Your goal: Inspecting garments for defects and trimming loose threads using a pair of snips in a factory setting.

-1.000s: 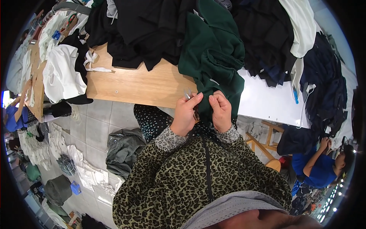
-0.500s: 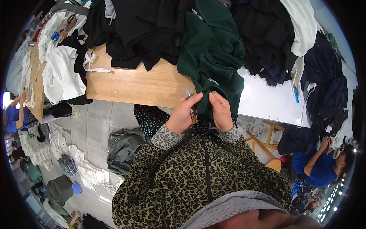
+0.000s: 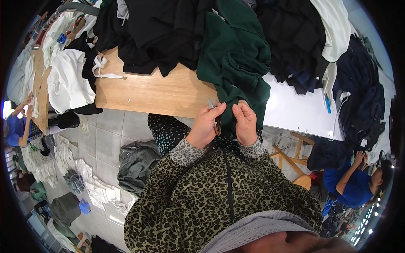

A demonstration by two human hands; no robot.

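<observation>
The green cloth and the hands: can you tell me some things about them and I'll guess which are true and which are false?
1. Both hands hold the dark green garment at the table edge. True: the left hand and right hand pinch its hanging edge.
2. The left hand holds a small metal snipping tool. True.
3. The green garment lies on the floor. False: it lies on the table and hangs over the edge.
4. The wooden tabletop is painted red. False: it is light brown wood.
5. The person's sleeves are plain blue. False: they have a leopard-spot pattern.
</observation>
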